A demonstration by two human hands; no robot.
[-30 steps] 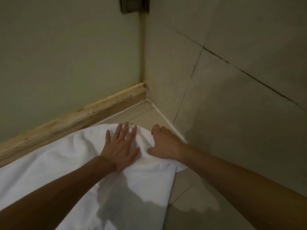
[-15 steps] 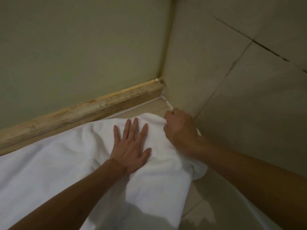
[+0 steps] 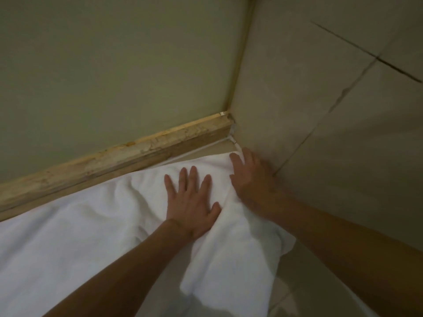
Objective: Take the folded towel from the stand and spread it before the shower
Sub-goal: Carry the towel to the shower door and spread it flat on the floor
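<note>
One white towel (image 3: 91, 236) — rumpled, across floor (image 3: 315, 284); left hand (image 3: 191, 202) flat, splayed — right hand (image 3: 251, 181) flat on corner.

The right hand (image 3: 250, 181), a second ago curled on the towel's (image 3: 91, 229) edge, now lies with fingers stretched flat on its corner, which has been drawn up against the tiled wall (image 3: 320, 145), the left hand (image 3: 191, 202) having slid forward with it

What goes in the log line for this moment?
stage: spreading | left hand: flat on white towel | right hand: pressing its corner by tiled wall
</note>
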